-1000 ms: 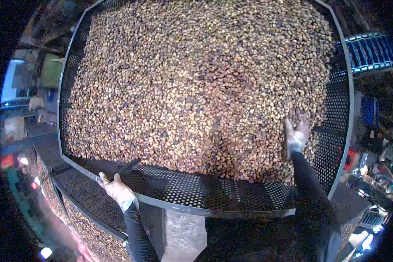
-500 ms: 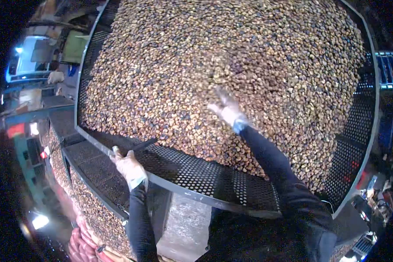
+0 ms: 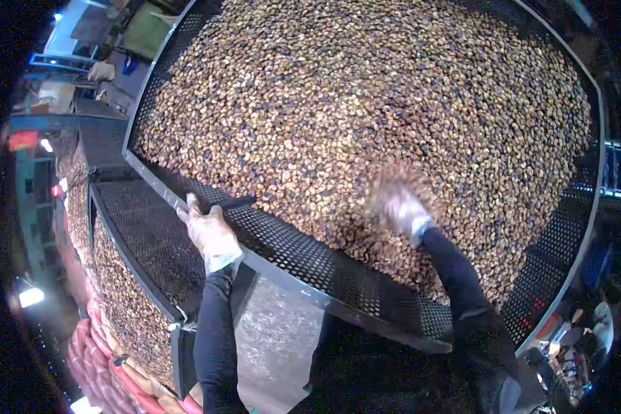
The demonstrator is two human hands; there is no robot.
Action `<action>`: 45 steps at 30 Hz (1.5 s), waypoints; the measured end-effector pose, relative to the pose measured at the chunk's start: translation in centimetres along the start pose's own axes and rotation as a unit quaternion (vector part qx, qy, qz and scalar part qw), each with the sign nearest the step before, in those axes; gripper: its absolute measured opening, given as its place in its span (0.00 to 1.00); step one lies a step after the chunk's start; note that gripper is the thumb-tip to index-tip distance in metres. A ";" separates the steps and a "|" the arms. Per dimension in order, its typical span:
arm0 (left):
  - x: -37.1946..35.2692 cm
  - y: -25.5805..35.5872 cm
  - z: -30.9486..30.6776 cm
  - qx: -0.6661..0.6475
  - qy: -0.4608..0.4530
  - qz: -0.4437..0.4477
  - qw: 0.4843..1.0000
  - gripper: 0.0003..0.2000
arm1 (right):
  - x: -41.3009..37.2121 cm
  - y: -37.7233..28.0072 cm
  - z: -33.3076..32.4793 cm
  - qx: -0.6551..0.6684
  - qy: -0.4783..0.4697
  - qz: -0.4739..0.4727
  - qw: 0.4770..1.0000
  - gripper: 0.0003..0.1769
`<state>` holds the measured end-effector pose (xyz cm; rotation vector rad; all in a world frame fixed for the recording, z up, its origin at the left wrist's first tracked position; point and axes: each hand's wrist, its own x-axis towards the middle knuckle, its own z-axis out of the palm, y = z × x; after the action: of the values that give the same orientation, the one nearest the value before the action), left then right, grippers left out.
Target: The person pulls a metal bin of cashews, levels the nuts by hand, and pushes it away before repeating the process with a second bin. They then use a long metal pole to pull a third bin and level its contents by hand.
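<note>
The nuts (image 3: 338, 138) lie around your blurred right hand (image 3: 400, 209), finger spread unclear; your left hand (image 3: 210, 234) clamps the perforated tray's (image 3: 310, 293) near rim.

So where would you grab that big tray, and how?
Probably by the near rim of the tray, coming from the wearer's side, with the fingers hooked over the edge. The rim is narrow and raised, and a bare perforated strip keeps it apart from the pile. The left hand is at that rim.
</note>
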<state>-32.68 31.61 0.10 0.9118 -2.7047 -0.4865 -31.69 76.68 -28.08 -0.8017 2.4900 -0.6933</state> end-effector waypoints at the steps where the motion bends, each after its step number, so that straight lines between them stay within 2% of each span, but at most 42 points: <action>1: 0.0 0.4 0.0 0.003 0.012 -0.014 1.000 0.31 | 2.2 -0.5 -2.7 -0.125 0.017 0.090 0.988 0.36; 2: 0.4 -1.2 0.6 0.033 0.006 0.011 0.999 0.31 | 4.4 -0.7 -4.9 -0.206 0.038 0.167 0.963 0.36; 3: 0.1 -0.5 0.3 0.007 0.011 0.003 1.000 0.30 | 6.4 -0.7 -6.8 -0.243 0.078 0.218 0.942 0.36; 4: -0.2 0.1 0.0 -0.019 0.017 -0.006 1.000 0.29 | 7.4 0.0 -6.6 -0.129 0.206 0.254 0.936 0.40; 5: 0.1 -0.1 -0.2 0.000 -0.003 -0.029 1.000 0.32 | 8.7 0.7 -6.6 -0.177 0.280 0.233 0.914 0.41; 6: 0.0 -0.2 -0.2 -0.017 -0.001 -0.016 1.000 0.32 | 8.5 -1.6 -8.7 -0.136 0.262 0.200 0.934 0.39; 7: 0.1 -0.3 -0.3 -0.040 0.004 -0.028 0.999 0.31 | 7.8 -4.6 -10.9 -0.095 0.242 0.165 0.951 0.36; 8: 0.2 0.1 -0.2 -0.112 0.012 -0.063 0.992 0.31 | 7.3 -5.5 -10.4 -0.100 0.246 0.155 0.952 0.36; 9: 0.3 0.3 -0.3 -0.216 0.024 -0.110 0.970 0.31 | 6.1 -5.1 -8.7 -0.037 0.169 0.084 0.981 0.32; 10: 0.2 0.7 -0.4 -0.301 0.035 -0.155 0.940 0.30 | 4.8 -8.2 -10.1 0.002 0.058 0.075 0.995 0.28; 12: 0.4 -1.6 1.8 -0.095 0.087 -0.009 0.992 0.31 | 0.9 -17.1 -15.2 0.057 -0.109 0.107 0.987 0.24; 13: 0.4 -1.9 1.5 -0.071 0.108 0.017 0.992 0.31 | -1.2 -21.2 -17.5 0.060 -0.154 0.130 0.978 0.24; 15: 0.4 -1.5 0.8 -0.126 0.097 0.018 0.987 0.32 | -4.1 -28.5 -21.5 0.055 -0.196 0.211 0.956 0.29; 17: 0.2 -1.3 0.2 -0.185 0.083 0.023 0.979 0.33 | -4.2 -34.6 -23.3 0.057 -0.215 0.371 0.902 0.36; 18: 0.0 -1.3 -0.2 -0.213 0.075 0.029 0.974 0.34 | -5.4 -35.6 -23.1 0.085 -0.184 0.355 0.913 0.40; 19: -0.1 -1.2 -0.6 -0.240 0.068 0.039 0.968 0.35 | -6.8 -35.8 -20.5 0.067 -0.098 0.290 0.950 0.29; 21: -0.4 -1.0 -1.4 -0.302 0.053 0.058 0.950 0.36 | -7.7 -37.5 -17.1 0.037 -0.005 0.250 0.968 0.29; 22: -0.5 -1.4 -1.9 -0.331 0.047 0.062 0.941 0.37 | -8.8 -37.5 -15.1 0.048 0.004 0.334 0.941 0.30; 25: -2.0 -6.0 -3.5 -0.370 0.042 0.040 0.927 0.40 | -6.4 -44.8 -14.2 -0.081 0.095 0.406 0.905 0.26; 26: -3.5 -9.5 -3.6 -0.356 0.051 0.022 0.933 0.40 | -6.6 -44.4 -13.5 -0.046 0.098 0.391 0.914 0.26; 28: -8.0 -16.4 -0.7 -0.518 -0.120 -0.068 0.844 0.41 | -7.0 -43.1 -13.0 -0.018 0.104 0.374 0.921 0.28; 29: -9.6 -19.4 -1.1 -0.527 -0.202 -0.097 0.820 0.39 | -6.9 -43.3 -12.8 -0.026 0.109 0.368 0.923 0.30; 30: -10.9 -22.4 -2.1 -0.493 -0.264 -0.112 0.821 0.38 | -6.8 -44.8 -13.1 -0.020 0.144 0.341 0.929 0.31; 31: -11.8 -25.1 -3.0 -0.458 -0.325 -0.123 0.818 0.37 | -6.4 -45.6 -13.4 -0.017 0.117 0.376 0.919 0.32; 33: -12.6 -29.4 -4.6 -0.391 -0.404 -0.145 0.814 0.35 | -6.4 -45.2 -12.8 -0.026 0.126 0.378 0.917 0.33; 36: -11.8 -31.9 -6.3 -0.379 -0.435 -0.232 0.783 0.34 | -6.4 -44.7 -12.2 -0.033 0.143 0.386 0.911 0.34; 37: -11.2 -32.1 -6.8 -0.398 -0.436 -0.286 0.755 0.34 | -6.5 -44.5 -11.5 -0.052 0.180 0.370 0.910 0.30; 39: -9.2 -32.8 -7.7 -0.422 -0.459 -0.398 0.673 0.33 | -6.4 -44.3 -11.3 -0.059 0.170 0.371 0.911 0.31; 45: -4.7 -34.0 -4.7 -0.509 -0.410 -0.421 0.629 0.31 | -5.6 -44.0 -11.7 -0.054 0.150 0.406 0.900 0.33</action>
<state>-9.21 7.97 -9.32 1.6684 -1.5260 -2.7659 -15.63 52.89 7.69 0.3758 2.7983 -0.3796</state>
